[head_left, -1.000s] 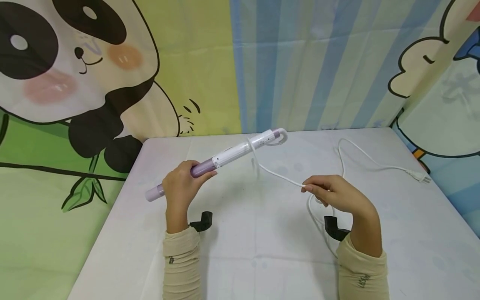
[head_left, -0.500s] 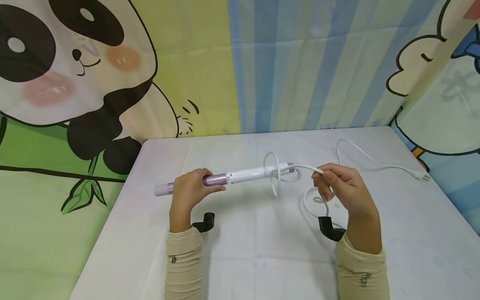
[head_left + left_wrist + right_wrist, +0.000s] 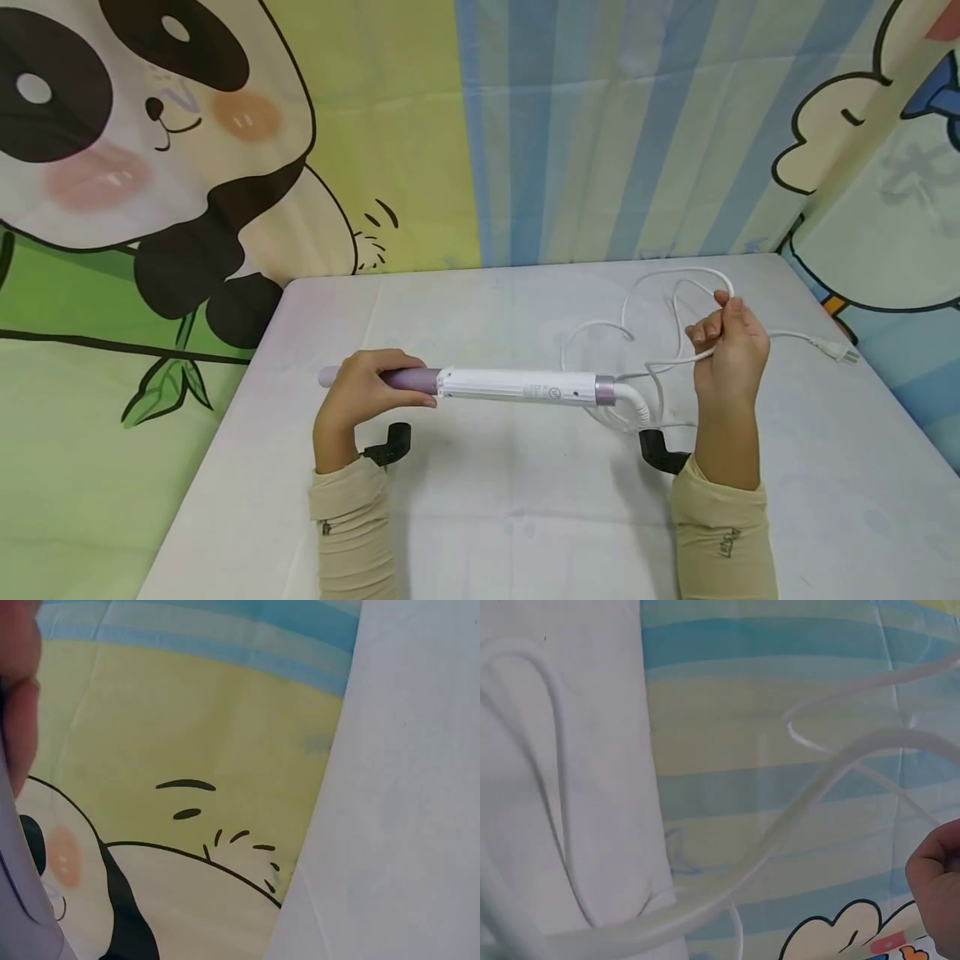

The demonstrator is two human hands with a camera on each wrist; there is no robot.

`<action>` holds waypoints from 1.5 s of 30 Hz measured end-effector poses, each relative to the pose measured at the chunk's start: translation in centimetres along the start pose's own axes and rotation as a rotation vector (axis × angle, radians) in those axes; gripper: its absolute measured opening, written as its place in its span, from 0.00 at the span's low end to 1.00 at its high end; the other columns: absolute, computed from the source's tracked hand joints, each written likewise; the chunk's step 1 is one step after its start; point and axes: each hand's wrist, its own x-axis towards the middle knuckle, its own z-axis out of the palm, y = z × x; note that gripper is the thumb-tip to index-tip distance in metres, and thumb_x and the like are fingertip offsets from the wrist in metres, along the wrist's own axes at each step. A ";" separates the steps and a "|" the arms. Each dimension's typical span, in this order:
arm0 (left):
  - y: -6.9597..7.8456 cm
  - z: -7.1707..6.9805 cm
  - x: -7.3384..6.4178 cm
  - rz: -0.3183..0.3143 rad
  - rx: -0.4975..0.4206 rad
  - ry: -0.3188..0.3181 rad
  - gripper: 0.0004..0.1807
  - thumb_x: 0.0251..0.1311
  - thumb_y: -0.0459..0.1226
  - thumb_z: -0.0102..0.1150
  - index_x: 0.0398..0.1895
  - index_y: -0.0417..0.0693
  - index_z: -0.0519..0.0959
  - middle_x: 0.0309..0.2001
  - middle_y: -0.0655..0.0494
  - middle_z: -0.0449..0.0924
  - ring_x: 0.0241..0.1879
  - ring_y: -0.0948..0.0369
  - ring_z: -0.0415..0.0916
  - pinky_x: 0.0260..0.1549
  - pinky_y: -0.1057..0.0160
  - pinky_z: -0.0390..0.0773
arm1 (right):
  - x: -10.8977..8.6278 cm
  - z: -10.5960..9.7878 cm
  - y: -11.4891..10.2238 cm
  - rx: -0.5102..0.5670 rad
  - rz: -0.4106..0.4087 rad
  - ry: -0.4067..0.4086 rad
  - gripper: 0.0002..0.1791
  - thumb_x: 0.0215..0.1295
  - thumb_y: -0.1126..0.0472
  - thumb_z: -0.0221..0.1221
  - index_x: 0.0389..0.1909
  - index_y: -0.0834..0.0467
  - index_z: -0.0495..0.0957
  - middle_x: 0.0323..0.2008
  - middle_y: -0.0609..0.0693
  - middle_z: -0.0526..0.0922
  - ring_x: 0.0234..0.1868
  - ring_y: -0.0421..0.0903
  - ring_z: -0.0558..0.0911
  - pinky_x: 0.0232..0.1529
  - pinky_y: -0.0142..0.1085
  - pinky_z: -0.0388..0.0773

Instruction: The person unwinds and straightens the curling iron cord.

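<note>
A white and purple hair styling iron (image 3: 517, 386) lies almost level across the head view, above the table. My left hand (image 3: 363, 387) grips its purple part near the left end; the fingers and palm hide some of it. In the left wrist view, a lilac part of the iron (image 3: 26, 900) and fingers (image 3: 21, 735) show at the left edge. My right hand (image 3: 727, 350) holds the white power cord (image 3: 678, 270) between thumb and curled fingers. Loops of cord hang between that hand and the iron's right end. The right wrist view shows cord (image 3: 780, 825) close up and part of the hand (image 3: 941, 889).
The cord's plug (image 3: 838, 353) lies on the white tabletop (image 3: 510, 517) near its right edge. Patterned curtains (image 3: 570, 125) with a cartoon panda hang behind and beside the table. Black camera mounts (image 3: 388, 446) stick out at both wrists.
My right hand has moved up and right, drawing the cord off the iron, round which it was looped. The iron has swung from tilted to nearly level and come lower.
</note>
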 end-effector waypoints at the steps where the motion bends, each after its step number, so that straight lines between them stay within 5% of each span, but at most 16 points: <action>1: -0.1 -0.1 -0.1 0.031 -0.040 0.026 0.19 0.29 0.40 0.77 0.30 0.48 0.83 0.28 0.57 0.82 0.26 0.67 0.73 0.26 0.69 0.72 | 0.2 -0.2 0.1 -0.025 0.008 0.017 0.12 0.60 0.60 0.55 0.32 0.69 0.72 0.09 0.50 0.64 0.09 0.42 0.64 0.14 0.29 0.67; 3: -0.3 -0.1 -0.1 0.065 -0.106 0.087 0.18 0.31 0.34 0.76 0.31 0.44 0.82 0.29 0.55 0.82 0.27 0.68 0.73 0.27 0.71 0.72 | 0.6 -0.6 0.3 -0.115 0.010 0.046 0.11 0.61 0.60 0.54 0.32 0.67 0.73 0.09 0.49 0.64 0.09 0.41 0.64 0.14 0.28 0.67; 6: -0.6 -0.1 -0.1 0.015 -0.197 0.200 0.14 0.37 0.29 0.72 0.32 0.38 0.80 0.29 0.60 0.80 0.27 0.70 0.72 0.27 0.73 0.71 | 0.9 -1.0 0.5 -0.266 -0.006 0.106 0.11 0.63 0.60 0.52 0.32 0.65 0.75 0.10 0.48 0.63 0.09 0.39 0.65 0.14 0.26 0.67; 9: -0.8 -0.1 -0.1 -0.091 -0.354 0.332 0.12 0.49 0.34 0.65 0.33 0.33 0.77 0.26 0.66 0.77 0.24 0.70 0.72 0.27 0.74 0.73 | 1.3 -1.4 0.4 -0.331 -0.005 0.163 0.11 0.64 0.60 0.52 0.33 0.64 0.77 0.11 0.48 0.63 0.09 0.40 0.65 0.14 0.26 0.68; 12: -1.0 -0.2 0.0 -0.215 -0.464 0.498 0.12 0.59 0.41 0.56 0.34 0.39 0.76 0.24 0.65 0.76 0.22 0.69 0.74 0.27 0.73 0.75 | 1.5 -1.6 0.2 -0.354 0.000 0.179 0.11 0.62 0.59 0.53 0.33 0.64 0.77 0.11 0.48 0.63 0.10 0.40 0.64 0.15 0.26 0.68; 17: -1.5 -0.9 -0.2 -0.447 -0.479 0.652 0.14 0.63 0.49 0.48 0.43 0.52 0.72 0.29 0.60 0.76 0.26 0.66 0.72 0.33 0.73 0.74 | 1.5 -1.7 0.4 -0.465 -0.024 0.119 0.09 0.60 0.58 0.55 0.31 0.61 0.78 0.14 0.48 0.66 0.14 0.38 0.66 0.17 0.24 0.68; 22: -2.3 -1.3 -0.5 -0.627 -0.404 0.636 0.26 0.63 0.54 0.44 0.59 0.53 0.64 0.42 0.56 0.74 0.34 0.64 0.72 0.39 0.70 0.71 | 1.0 -1.9 1.2 -0.736 0.043 -0.044 0.06 0.64 0.59 0.53 0.39 0.55 0.76 0.19 0.45 0.70 0.21 0.37 0.69 0.24 0.22 0.70; 26: -3.2 -1.6 -0.8 -0.704 -0.311 0.617 0.28 0.64 0.54 0.40 0.64 0.53 0.59 0.49 0.51 0.72 0.35 0.63 0.71 0.39 0.69 0.71 | 0.7 -2.0 1.7 -1.094 0.105 -0.306 0.18 0.69 0.55 0.46 0.57 0.55 0.66 0.29 0.42 0.75 0.30 0.37 0.73 0.37 0.26 0.71; 30: -4.0 -1.9 -1.1 -0.726 -0.205 0.608 0.29 0.65 0.54 0.38 0.64 0.49 0.58 0.51 0.46 0.73 0.36 0.60 0.71 0.39 0.67 0.71 | 0.4 -2.0 1.8 -1.380 0.112 -0.578 0.27 0.71 0.49 0.41 0.65 0.59 0.57 0.47 0.53 0.76 0.46 0.47 0.74 0.49 0.43 0.68; 34: -4.5 -2.3 -1.3 -0.754 -0.113 0.584 0.30 0.65 0.55 0.37 0.65 0.48 0.57 0.52 0.45 0.73 0.39 0.54 0.73 0.38 0.63 0.70 | 0.2 -1.7 1.6 -1.464 0.100 -0.697 0.27 0.71 0.48 0.40 0.64 0.60 0.58 0.54 0.63 0.73 0.53 0.58 0.72 0.49 0.52 0.67; 45: -6.4 -3.4 -2.8 -0.888 0.052 0.492 0.31 0.67 0.53 0.34 0.66 0.43 0.55 0.55 0.35 0.70 0.48 0.41 0.72 0.43 0.46 0.67 | 0.0 -1.3 0.5 -1.506 0.036 -0.733 0.25 0.71 0.50 0.40 0.62 0.61 0.61 0.51 0.63 0.75 0.53 0.58 0.72 0.48 0.51 0.67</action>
